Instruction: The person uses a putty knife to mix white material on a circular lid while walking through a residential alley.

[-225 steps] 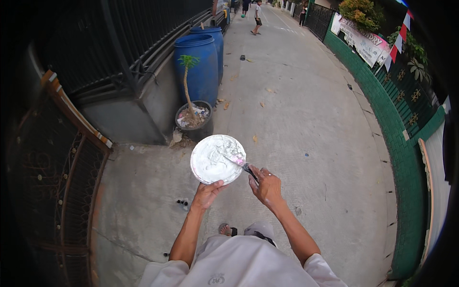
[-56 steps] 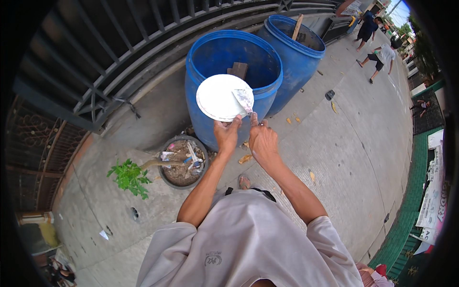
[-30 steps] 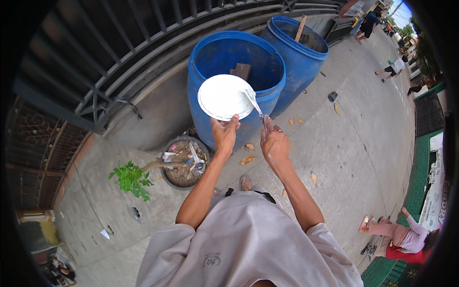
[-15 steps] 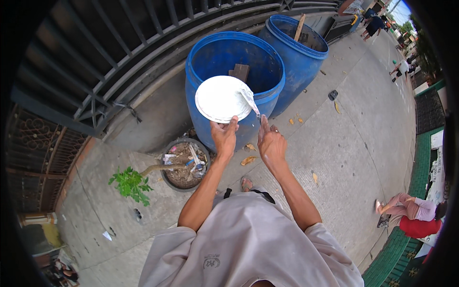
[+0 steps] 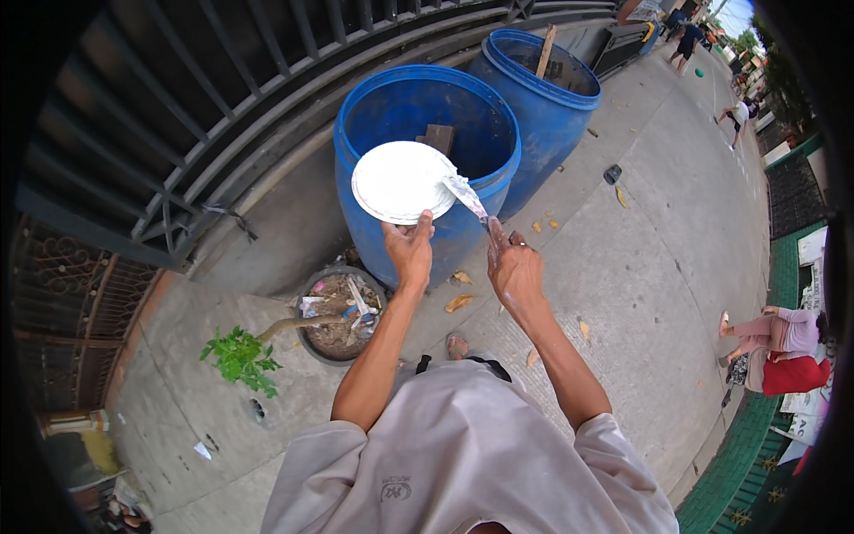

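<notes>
My left hand (image 5: pixel 409 254) grips the lower edge of a round white lid (image 5: pixel 402 181), which is tilted toward me and looks smeared with white paste. In my right hand (image 5: pixel 516 270) is a putty knife (image 5: pixel 464 195), its blade coated in white. The blade lies at the lid's right edge; its handle is mostly hidden by my fingers. Whitish smears mark my right hand. Both hands are up in front of a large blue barrel (image 5: pixel 360 233), and the lid covers part of its near rim. A brown board (image 5: pixel 439 137) shows inside the barrel.
A second blue barrel (image 5: pixel 556 116) holding a wooden stick (image 5: pixel 545 52) stands behind the first. At my left are a potted plant (image 5: pixel 240 356) and a metal gate (image 5: pixel 160 116). Seated people (image 5: pixel 778 343) are at the right; others (image 5: pixel 685 44) are farther down the concrete street.
My right hand has moved slightly right, drawing the putty knife outward so more of its blade extends past the lid's edge. The lid and barrels appear shifted slightly left in view.
</notes>
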The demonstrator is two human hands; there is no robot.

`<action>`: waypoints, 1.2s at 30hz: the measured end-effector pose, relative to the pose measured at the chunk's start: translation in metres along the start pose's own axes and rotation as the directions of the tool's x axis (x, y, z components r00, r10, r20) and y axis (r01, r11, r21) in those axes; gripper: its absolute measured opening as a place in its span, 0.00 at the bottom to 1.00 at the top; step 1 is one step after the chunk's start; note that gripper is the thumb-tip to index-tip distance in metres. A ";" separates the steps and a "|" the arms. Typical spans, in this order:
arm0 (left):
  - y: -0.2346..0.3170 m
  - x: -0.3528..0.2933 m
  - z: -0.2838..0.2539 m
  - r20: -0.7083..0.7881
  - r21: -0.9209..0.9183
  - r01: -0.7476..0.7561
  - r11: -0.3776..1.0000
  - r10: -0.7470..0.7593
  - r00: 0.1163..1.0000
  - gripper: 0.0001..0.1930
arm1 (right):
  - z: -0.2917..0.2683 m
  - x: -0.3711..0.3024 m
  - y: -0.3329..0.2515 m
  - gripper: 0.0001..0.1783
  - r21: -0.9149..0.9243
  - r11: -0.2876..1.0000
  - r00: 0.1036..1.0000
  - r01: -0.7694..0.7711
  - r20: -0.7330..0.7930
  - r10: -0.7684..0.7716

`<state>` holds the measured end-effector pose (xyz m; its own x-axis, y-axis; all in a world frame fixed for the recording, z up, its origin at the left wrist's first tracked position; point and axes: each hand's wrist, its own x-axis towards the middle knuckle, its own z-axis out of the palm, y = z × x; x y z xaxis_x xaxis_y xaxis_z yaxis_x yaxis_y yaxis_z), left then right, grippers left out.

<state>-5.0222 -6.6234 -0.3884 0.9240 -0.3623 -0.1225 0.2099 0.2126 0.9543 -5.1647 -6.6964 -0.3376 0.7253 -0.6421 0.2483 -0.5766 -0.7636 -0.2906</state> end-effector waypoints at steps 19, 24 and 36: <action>0.011 0.014 -0.008 0.068 0.082 0.002 0.997 -0.008 0.998 0.21 | -0.015 0.079 0.029 0.22 -0.268 0.896 0.934 0.355 0.073 -0.349; 0.008 0.015 -0.019 0.150 0.096 0.068 0.993 -0.082 0.985 0.19 | -0.015 0.074 0.033 0.23 -0.312 0.889 0.943 0.334 0.099 -0.319; 0.011 0.029 -0.038 0.167 0.055 0.069 0.996 -0.078 0.983 0.17 | -0.025 0.075 0.053 0.22 -0.295 0.881 0.929 0.371 0.107 -0.355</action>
<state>-4.9807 -6.5968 -0.3923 0.8386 -0.5240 -0.1489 0.2556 0.1370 0.9570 -5.1502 -6.7867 -0.3111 0.9186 -0.3181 0.2346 -0.3500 -0.9304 0.1086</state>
